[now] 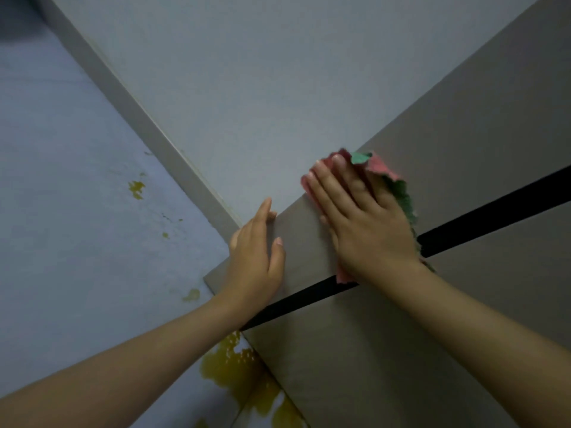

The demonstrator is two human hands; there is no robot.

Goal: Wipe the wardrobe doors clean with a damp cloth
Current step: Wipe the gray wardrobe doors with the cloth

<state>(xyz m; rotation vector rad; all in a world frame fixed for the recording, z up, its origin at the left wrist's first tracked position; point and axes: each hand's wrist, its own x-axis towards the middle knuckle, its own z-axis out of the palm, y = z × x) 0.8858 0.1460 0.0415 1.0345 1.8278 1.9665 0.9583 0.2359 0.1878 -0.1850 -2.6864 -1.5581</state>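
Note:
The grey wardrobe door [463, 149] fills the right side, seen tilted from below near its top corner. A black gap [482, 223] separates it from a second grey door panel [370, 350]. My right hand [364, 220] lies flat on a pink and green cloth [384, 169], pressing it against the upper panel close to its top edge. My left hand [256, 254] grips the panel's outer edge, fingers behind it and thumb on the front face.
A pale blue ceiling [262, 72] meets a pale blue wall [61, 211] along a grey moulding strip [148, 131]. The wall carries yellow stains [238, 375], largest beside the lower door panel.

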